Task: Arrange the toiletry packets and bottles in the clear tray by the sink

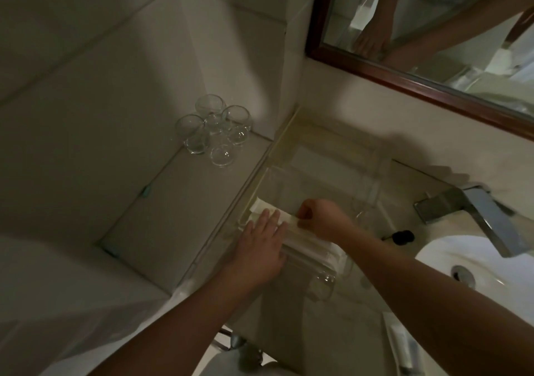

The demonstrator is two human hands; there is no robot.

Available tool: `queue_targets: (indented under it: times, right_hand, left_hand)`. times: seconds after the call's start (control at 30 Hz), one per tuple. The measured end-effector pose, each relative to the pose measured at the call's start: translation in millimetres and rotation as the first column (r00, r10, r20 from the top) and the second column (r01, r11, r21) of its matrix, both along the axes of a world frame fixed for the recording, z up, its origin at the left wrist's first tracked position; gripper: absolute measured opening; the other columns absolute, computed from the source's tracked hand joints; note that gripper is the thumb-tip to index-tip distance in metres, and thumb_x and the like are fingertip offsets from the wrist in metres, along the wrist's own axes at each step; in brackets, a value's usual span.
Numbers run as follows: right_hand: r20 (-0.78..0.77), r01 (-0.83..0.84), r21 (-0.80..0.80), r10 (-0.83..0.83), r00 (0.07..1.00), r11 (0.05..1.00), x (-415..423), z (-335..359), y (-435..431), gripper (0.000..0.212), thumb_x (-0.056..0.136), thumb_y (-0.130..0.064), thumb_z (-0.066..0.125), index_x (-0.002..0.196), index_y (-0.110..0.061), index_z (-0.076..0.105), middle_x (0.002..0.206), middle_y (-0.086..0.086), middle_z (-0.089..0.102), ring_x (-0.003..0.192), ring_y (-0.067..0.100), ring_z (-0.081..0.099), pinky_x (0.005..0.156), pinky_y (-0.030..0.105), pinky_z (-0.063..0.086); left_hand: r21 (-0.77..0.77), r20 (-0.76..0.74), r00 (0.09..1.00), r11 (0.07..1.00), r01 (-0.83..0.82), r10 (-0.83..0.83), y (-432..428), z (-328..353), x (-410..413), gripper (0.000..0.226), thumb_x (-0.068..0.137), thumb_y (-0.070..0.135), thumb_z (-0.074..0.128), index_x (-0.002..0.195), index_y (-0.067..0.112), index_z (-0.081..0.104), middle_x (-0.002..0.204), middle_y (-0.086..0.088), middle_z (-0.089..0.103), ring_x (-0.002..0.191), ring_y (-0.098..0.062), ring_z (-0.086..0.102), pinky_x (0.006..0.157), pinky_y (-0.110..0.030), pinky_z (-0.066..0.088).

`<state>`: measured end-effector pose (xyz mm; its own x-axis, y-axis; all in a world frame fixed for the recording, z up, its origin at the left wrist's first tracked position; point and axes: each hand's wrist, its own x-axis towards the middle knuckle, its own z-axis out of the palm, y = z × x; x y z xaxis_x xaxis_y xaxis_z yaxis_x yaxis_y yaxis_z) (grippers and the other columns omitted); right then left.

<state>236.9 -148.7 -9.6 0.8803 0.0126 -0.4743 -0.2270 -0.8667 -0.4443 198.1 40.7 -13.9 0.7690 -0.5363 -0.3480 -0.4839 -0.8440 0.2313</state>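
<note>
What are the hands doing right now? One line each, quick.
Left hand: open, straight fingers resting flat on the packets in the clear tray.
Right hand: closed, fingers curled, pinching one end of a white packet.

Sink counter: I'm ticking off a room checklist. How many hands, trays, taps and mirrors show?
hands: 2 (left hand resting on the stacked packets, right hand pinching one packet)
clear tray: 1
tap: 1
mirror: 1
total: 5
</note>
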Motion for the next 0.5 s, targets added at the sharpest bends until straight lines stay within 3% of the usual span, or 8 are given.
queue_targets:
  times: [0.23,0.37,0.5]
  right_hand:
    - [0.042,0.031,0.025,-0.032,0.999,0.999,-10,0,-2,0.016,0.082,-0.025,0.071,0.096,-0.020,0.065,0.094,0.001,0.067,0.087,0.020,0.061,0.071,0.028,0.046]
    - [0.112,0.075,0.080,-0.084,0.990,0.994,-33,15,-17,0.015,0.085,-0.024,0.067,0.099,-0.020,0.065,0.093,-0.001,0.066,0.087,0.020,0.062,0.072,0.029,0.048]
    - [0.187,0.216,0.185,-0.250,0.950,0.959,-81,35,-49,0.004,0.088,-0.030,0.064,0.092,-0.028,0.063,0.082,-0.013,0.063,0.075,0.006,0.060,0.065,0.025,0.050]
  left_hand:
    - [0.054,0.013,1.000,0.998,0.016,-0.017,-3,-5,-2,0.071,0.091,0.046,0.038,0.150,0.021,0.007,0.160,-0.005,-0.009,0.145,-0.025,-0.015,0.116,-0.048,-0.003]
    - [0.013,0.055,0.998,1.000,0.012,-0.013,-8,1,-6,0.071,0.088,0.044,0.045,0.148,0.019,0.017,0.160,-0.010,0.001,0.146,-0.030,-0.006,0.116,-0.048,-0.001]
    - [-0.066,0.117,0.991,0.995,0.069,-0.061,-34,15,-20,0.062,0.085,0.040,0.048,0.142,0.019,0.031,0.155,-0.012,0.021,0.143,-0.030,0.008,0.116,-0.048,0.007]
